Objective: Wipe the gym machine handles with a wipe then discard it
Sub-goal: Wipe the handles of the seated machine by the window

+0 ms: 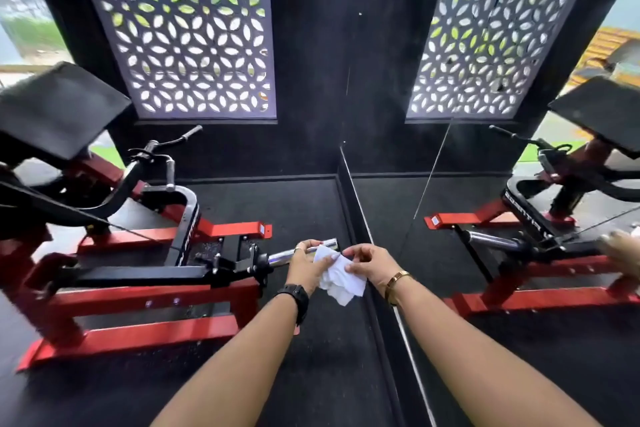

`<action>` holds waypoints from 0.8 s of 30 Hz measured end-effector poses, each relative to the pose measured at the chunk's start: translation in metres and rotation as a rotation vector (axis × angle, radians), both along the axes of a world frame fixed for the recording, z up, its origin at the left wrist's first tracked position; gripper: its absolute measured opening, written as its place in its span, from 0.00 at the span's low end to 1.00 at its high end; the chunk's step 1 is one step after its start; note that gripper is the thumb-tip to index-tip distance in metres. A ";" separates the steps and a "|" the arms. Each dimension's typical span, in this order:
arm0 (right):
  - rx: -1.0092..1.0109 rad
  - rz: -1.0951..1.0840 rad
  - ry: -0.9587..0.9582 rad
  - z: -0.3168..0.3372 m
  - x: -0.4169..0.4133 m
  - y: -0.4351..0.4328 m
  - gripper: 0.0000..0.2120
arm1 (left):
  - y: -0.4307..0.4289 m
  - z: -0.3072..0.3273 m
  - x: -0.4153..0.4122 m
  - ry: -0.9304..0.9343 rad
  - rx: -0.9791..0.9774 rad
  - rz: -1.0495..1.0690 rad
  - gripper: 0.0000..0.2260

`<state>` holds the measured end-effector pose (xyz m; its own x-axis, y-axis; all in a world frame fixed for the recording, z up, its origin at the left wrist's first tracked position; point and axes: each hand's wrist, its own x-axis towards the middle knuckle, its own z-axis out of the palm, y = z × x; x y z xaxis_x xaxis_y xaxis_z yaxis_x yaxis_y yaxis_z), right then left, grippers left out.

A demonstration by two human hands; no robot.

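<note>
A crumpled white wipe (341, 279) hangs between my two hands at the centre of the head view. My left hand (306, 265), with a black watch on the wrist, pinches its left edge just in front of the machine's chrome bar end (280, 256). My right hand (372, 263), with a gold bracelet on the wrist, pinches the right edge. The red and black gym machine (138, 288) stands to the left, its black handles (166, 156) farther back, away from both hands.
A mirror wall on the right, meeting the floor along a metal strip (363, 229), reflects the machine (540, 246) and a hand (623, 250). A black padded rest (55, 107) juts out at upper left. Patterned lattice panels (180, 28) back the black rubber floor (294, 374).
</note>
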<state>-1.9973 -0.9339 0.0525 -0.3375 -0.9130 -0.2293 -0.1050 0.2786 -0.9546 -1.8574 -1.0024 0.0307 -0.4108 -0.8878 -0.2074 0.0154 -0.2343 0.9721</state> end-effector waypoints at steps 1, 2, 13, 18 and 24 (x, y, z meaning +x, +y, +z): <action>0.006 -0.006 -0.010 -0.002 -0.009 -0.014 0.15 | -0.015 -0.001 -0.008 0.003 0.005 0.002 0.14; 0.014 -0.016 -0.034 -0.004 -0.018 -0.027 0.15 | -0.031 -0.004 -0.015 -0.002 0.008 0.010 0.13; 0.080 -0.101 -0.192 -0.010 -0.147 -0.207 0.09 | -0.217 -0.024 -0.138 -0.038 0.038 0.089 0.10; 0.080 -0.139 -0.272 0.003 -0.199 -0.294 0.09 | -0.293 -0.014 -0.194 0.055 0.132 0.164 0.16; 0.093 -0.169 -0.327 0.001 -0.235 -0.377 0.07 | -0.357 -0.014 -0.235 0.085 0.176 0.093 0.39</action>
